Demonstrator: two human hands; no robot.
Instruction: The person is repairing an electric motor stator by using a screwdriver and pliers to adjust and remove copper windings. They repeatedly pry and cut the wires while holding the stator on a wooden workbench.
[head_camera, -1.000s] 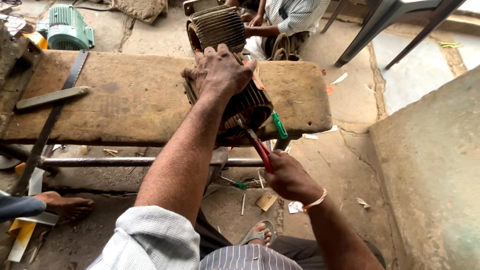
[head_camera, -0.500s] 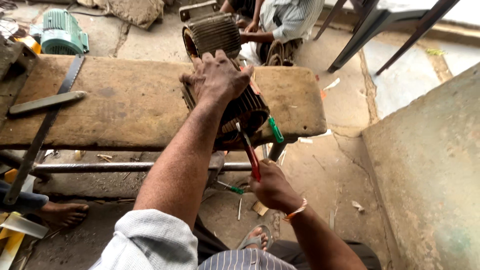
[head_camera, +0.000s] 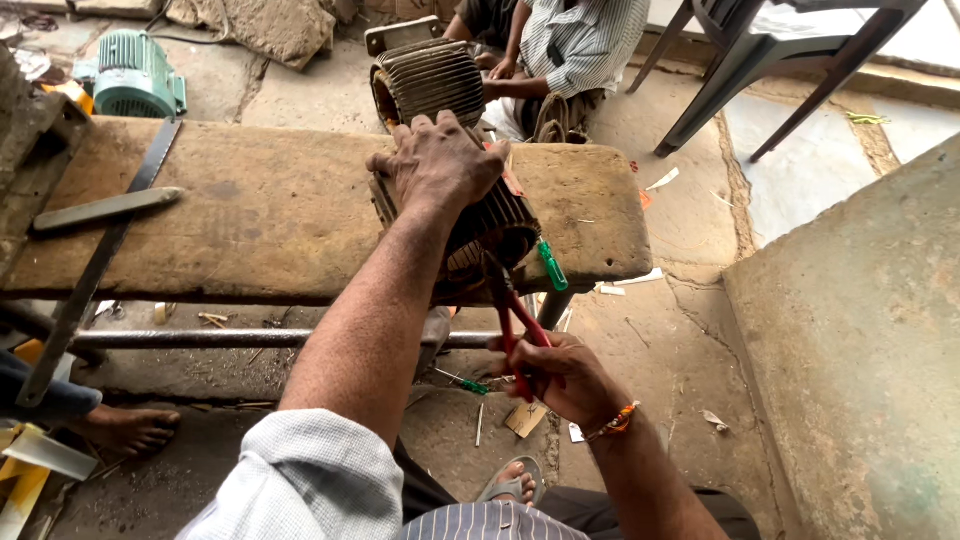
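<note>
Two hands on one job, frame centre. Left hand (head_camera: 440, 165) lies palm-down, fingers spread, on top of ribbed motor housing (head_camera: 470, 225), prob. to pin it so it can't roll. Housing lies on its side at near edge of wooden worktop (head_camera: 250, 215), open end overhanging twd the person, which gives access from below. Right hand (head_camera: 560, 375) is clamped round red-handled pliers (head_camera: 510, 310), lower centre, nose pointing up into housing's open end; can't tell what the nose grips. Green-handled screwdriver (head_camera: 552, 266) rests beside housing at worktop edge, within reach. 2nd ribbed housing (head_camera: 430, 80) stands upper centre, by another person seated. Green motor (head_camera: 135, 75) upper left.
</note>
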